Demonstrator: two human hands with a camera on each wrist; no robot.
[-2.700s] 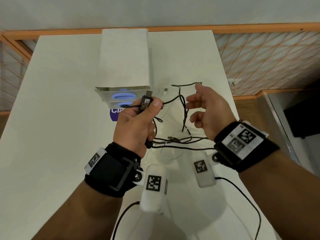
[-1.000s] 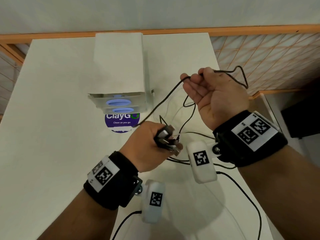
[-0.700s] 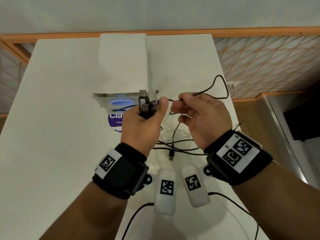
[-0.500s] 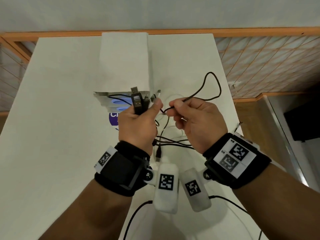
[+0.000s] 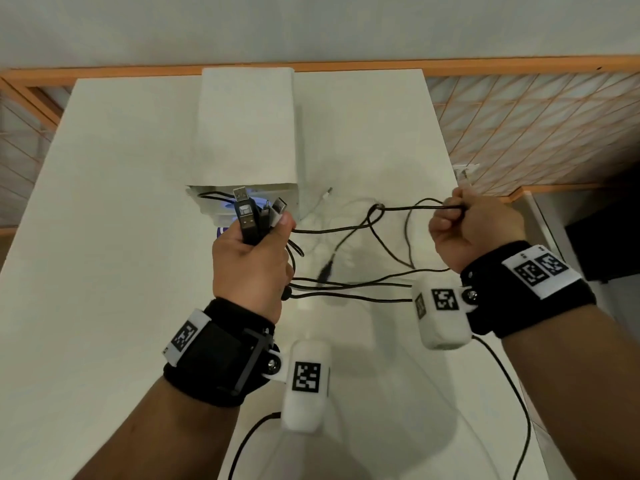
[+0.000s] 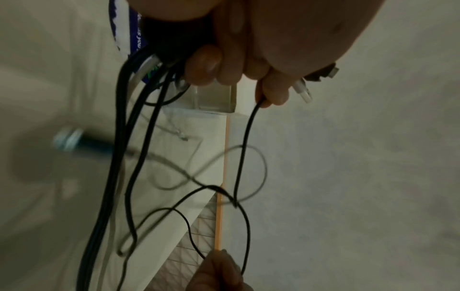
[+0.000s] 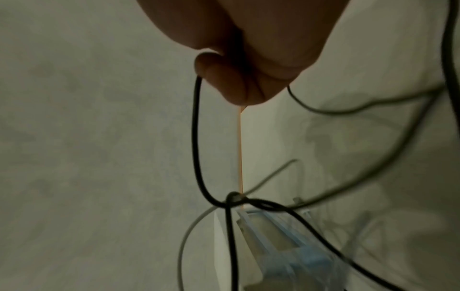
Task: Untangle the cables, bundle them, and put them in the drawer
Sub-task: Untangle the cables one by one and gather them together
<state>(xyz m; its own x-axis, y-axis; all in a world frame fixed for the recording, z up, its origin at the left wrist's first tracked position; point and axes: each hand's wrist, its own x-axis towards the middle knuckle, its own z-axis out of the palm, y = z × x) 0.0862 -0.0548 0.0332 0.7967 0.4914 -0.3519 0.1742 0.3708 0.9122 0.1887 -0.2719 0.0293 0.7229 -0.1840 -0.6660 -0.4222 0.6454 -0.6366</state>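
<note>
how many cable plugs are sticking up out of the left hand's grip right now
4 by my count: a large black USB plug leftmost, another behind it, a thin dark one, a silver-tipped one by the thumb. More may be hidden in the left hand.

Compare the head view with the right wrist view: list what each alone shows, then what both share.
Head only: left hand gripping the plugs, the table, both wristbands. Right wrist only: a close look at the knot and the fingertips pinching the black cable. Both: right hand, that cable, the knot, the drawer unit.
</note>
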